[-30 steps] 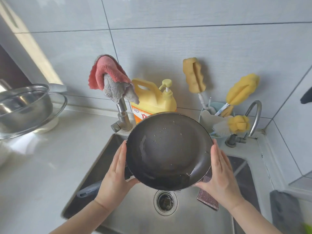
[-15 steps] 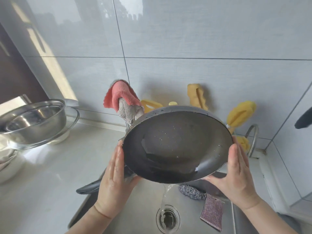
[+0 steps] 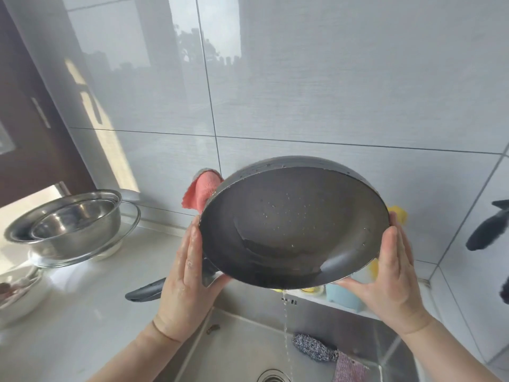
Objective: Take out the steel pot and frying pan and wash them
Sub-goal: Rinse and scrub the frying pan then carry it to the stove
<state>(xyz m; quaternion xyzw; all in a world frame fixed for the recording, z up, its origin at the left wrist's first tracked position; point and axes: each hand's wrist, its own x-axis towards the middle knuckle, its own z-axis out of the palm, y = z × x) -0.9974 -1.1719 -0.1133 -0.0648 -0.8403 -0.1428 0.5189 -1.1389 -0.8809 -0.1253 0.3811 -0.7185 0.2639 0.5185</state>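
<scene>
The dark frying pan (image 3: 292, 224) is held tilted above the sink (image 3: 242, 351), its inside facing me and wet with droplets. My left hand (image 3: 187, 274) grips its left rim near the dark handle (image 3: 144, 293), which points left over the counter. My right hand (image 3: 391, 274) holds the right rim. A thin stream of water (image 3: 286, 326) runs from the pan's lowest edge into the sink. The steel pot (image 3: 68, 224) stands on the counter at the left, nested on a glass bowl.
A pink cloth (image 3: 201, 191) hangs behind the pan. A scouring pad (image 3: 314, 347) and a purple cloth (image 3: 348, 369) lie in the sink beside the drain (image 3: 272, 377). A blue holder (image 3: 344, 296) stands at the sink's back edge. A white bowl (image 3: 16, 293) sits far left.
Both hands have raised the pan and tipped it further; water now pours off its lower edge. My view has lifted toward the wall, hiding the soap bottle and sponges.
</scene>
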